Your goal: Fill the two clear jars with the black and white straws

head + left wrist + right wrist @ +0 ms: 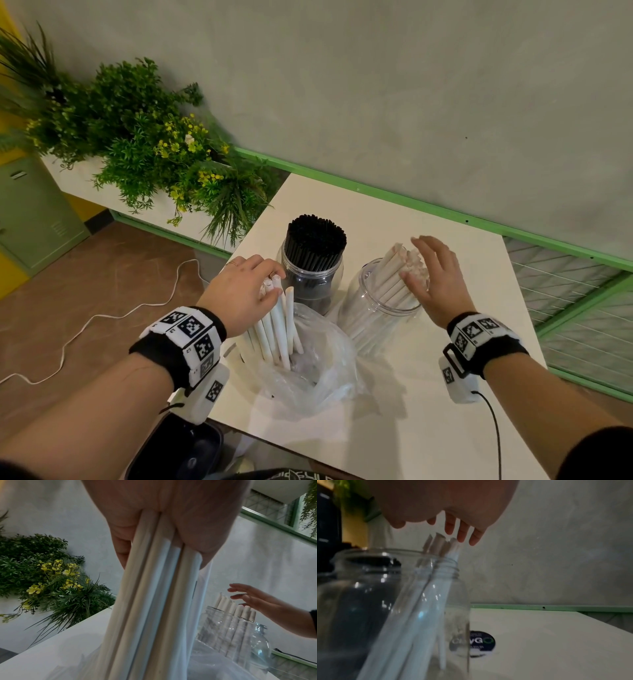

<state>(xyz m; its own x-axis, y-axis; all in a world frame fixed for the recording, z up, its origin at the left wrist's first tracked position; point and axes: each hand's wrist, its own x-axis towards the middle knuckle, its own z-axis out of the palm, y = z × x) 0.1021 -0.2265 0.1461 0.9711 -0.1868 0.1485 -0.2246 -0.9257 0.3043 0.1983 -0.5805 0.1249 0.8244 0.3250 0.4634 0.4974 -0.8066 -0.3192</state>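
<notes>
While left hand (241,294) grips white straws (274,329) | right hand (436,281) spread, holding nothing

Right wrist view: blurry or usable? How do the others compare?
Right wrist: dim, soft, the clear jar and white straws smeared. Left wrist: the gripped straw bundle slightly blurred. Head: sharp and evenly lit, with wide-angle bending at the edges.

round black sticker (480,643) on the white surface (556,642) | part seen through the clear jar (412,615) | blurry letters, maybe "GO" at the end | other small words too blurry to read
</notes>
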